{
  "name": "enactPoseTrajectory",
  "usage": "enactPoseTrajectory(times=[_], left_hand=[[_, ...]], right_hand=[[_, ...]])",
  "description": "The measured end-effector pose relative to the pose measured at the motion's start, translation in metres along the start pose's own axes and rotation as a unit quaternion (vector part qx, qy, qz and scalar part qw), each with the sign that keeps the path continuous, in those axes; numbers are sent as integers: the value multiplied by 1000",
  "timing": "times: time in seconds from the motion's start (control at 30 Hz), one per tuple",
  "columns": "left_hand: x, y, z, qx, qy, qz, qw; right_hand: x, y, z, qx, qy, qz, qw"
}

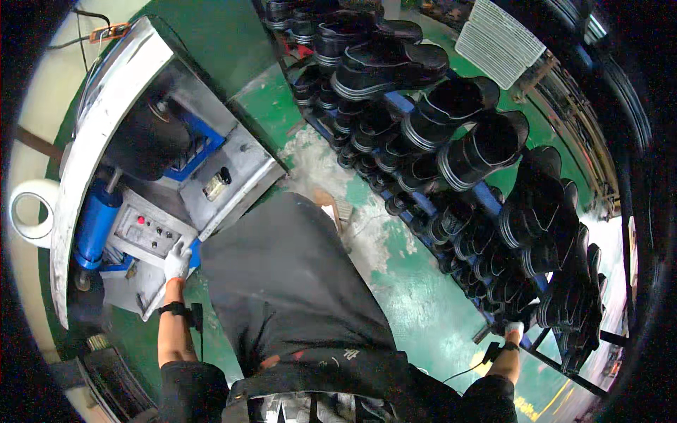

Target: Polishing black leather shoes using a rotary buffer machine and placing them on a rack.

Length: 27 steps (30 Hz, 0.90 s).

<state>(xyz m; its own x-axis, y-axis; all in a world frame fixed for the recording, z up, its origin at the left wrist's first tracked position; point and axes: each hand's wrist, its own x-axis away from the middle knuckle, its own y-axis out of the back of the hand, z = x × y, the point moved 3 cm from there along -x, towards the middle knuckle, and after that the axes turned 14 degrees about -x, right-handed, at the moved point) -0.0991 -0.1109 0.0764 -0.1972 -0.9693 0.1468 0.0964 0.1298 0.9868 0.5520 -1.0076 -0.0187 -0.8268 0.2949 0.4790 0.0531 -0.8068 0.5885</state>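
Floor: green painted concrete (416, 296), worn to pale grey patches down the middle, between a machine on the person's left and a rack on the right.
Machine: grey metal press (106, 127) with a curved white guard, a blue cylinder (95, 222) and a dark round head above.
Control panel: small grey sloped plate (144, 229) on the machine front, with one red button and a few small dark switches; their exact count is too small to tell.
Label: one small pale rectangular plate (216, 185) on the grey housing beside the panel.
Left hand: white-gloved left hand (176, 261) resting on the lower right edge of the control panel, fingers spread flat, gripping nothing.
Right hand: white-gloved right hand (513, 328) reaching to the lower end of the rack, touching the black shoes there; whether the fingers close on one cannot be told.
Shoes: black shoes (486, 151) with pale-edged soles, dozens, too many to count.
Rack: blue metal frame (493, 201) running diagonally along the right.
Wrists: one black band on each.
Tray: one white slotted tray (497, 42) at the top right.
Roll: one white tape roll (28, 211) at the far left.
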Motion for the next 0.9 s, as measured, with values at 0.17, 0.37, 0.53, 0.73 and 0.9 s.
enactPoseTrajectory(times=[0.17,0.37,0.53,0.73,0.9], left_hand=[[-17,11,-88,195,-68,-43,978],[-20,57,-157,300,-136,-97,939],[8,124,-250,399,-250,-59,880],[22,86,-269,841,-44,288,456],[-5,80,-201,931,-31,204,302]], right_hand=[[57,-73,-15,-338,-252,276,864],[209,-212,126,-203,-241,327,891],[314,-315,262,-11,154,586,795],[549,-421,380,211,493,657,529],[621,-512,376,125,383,710,577]])
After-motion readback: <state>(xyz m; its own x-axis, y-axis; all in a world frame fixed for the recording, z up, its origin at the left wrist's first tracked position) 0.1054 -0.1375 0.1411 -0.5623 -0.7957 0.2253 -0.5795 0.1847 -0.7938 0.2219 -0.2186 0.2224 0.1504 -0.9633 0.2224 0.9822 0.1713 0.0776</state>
